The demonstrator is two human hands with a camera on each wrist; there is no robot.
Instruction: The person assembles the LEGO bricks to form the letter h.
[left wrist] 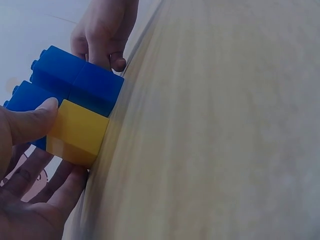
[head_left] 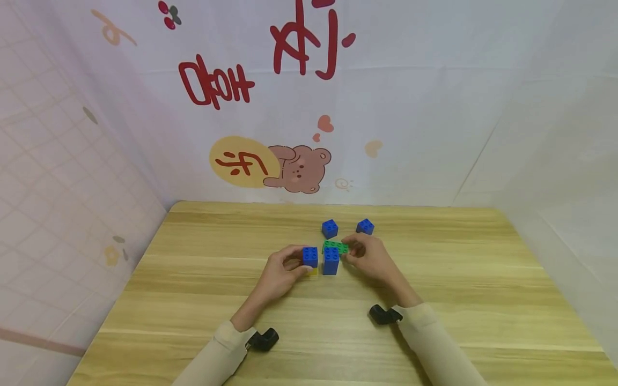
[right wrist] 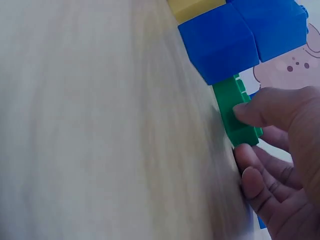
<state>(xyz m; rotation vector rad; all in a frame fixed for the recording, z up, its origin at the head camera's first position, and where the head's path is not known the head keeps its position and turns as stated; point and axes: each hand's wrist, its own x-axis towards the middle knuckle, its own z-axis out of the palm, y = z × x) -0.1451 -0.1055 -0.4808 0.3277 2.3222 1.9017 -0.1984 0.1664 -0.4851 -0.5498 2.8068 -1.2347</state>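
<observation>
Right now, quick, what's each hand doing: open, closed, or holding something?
Left hand: closed, holding a blue block stacked on a yellow block.
Right hand: closed, pinching one end of the green block.

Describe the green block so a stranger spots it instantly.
On the wooden table, find the all-blue plastic stack. Just behind it, held by the right hand, lies the long studded green plastic brick, the only green piece.
</observation>
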